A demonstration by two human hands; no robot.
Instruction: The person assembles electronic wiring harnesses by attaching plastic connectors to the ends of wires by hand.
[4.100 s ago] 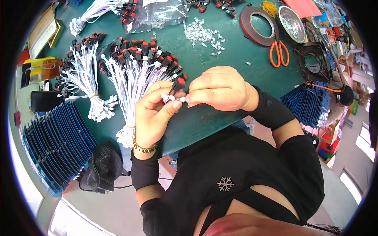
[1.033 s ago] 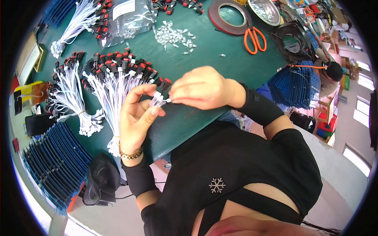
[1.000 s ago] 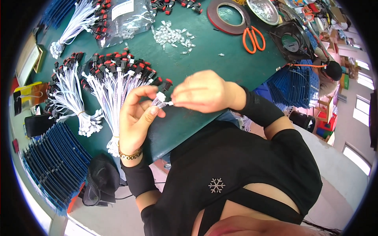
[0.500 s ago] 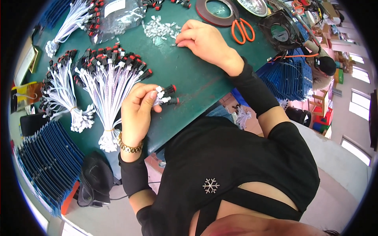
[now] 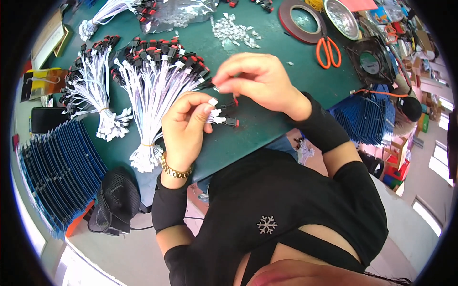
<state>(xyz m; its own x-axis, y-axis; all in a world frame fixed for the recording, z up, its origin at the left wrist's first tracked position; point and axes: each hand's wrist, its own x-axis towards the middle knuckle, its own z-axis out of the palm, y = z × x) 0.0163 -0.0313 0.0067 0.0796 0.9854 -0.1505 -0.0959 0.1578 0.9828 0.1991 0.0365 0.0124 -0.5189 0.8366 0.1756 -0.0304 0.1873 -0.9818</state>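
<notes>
My left hand [image 5: 183, 128] pinches a few short white cables [image 5: 216, 117] between thumb and fingers. White connector ends poke out at the fingertips, and black plugs with red tips [image 5: 232, 122] stick out to the right. Just above, my right hand [image 5: 265, 85] has thumb and forefinger closed on a tiny clear piece [image 5: 217, 88], close to those white ends. Beyond it lies a pile of small clear pieces [image 5: 232, 31]. A large tied bundle of white cables [image 5: 153, 93] with black and red plugs lies beside my left hand.
Further left are another cable bundle [image 5: 98, 93] and stacked blue racks [image 5: 59, 167]. Orange-handled scissors [image 5: 328, 52], a tape roll [image 5: 285, 16], a metal bowl [image 5: 352, 28] and a black fan [image 5: 369, 62] stand at the far right. A clear bag [image 5: 179, 14] lies at the back.
My right hand has come from the pile of clear pieces to my left hand, carrying a tiny piece. My left hand keeps its hold on the cables. The whole view has shifted.
</notes>
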